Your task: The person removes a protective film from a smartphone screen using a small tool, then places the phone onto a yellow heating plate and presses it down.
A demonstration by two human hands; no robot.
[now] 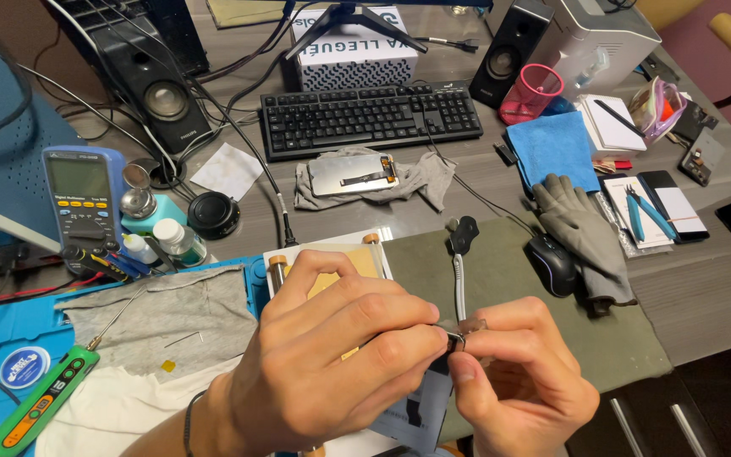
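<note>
Left hand (332,355): fingers closed, pinching a small metal part (458,337) at centre foreground. Right hand (522,381): fingertips pressed shut on the same part, meeting the left. White cable (459,283): rises from the part to a black plug (464,233) on the olive mat (501,271). Black mouse (551,262), grey gloves (581,233): right of cable. Green soldering tool (40,404): far left.

light: even, warm indoor | shadows: soft | focus: sharp | edges: slight wide-angle bending
</note>
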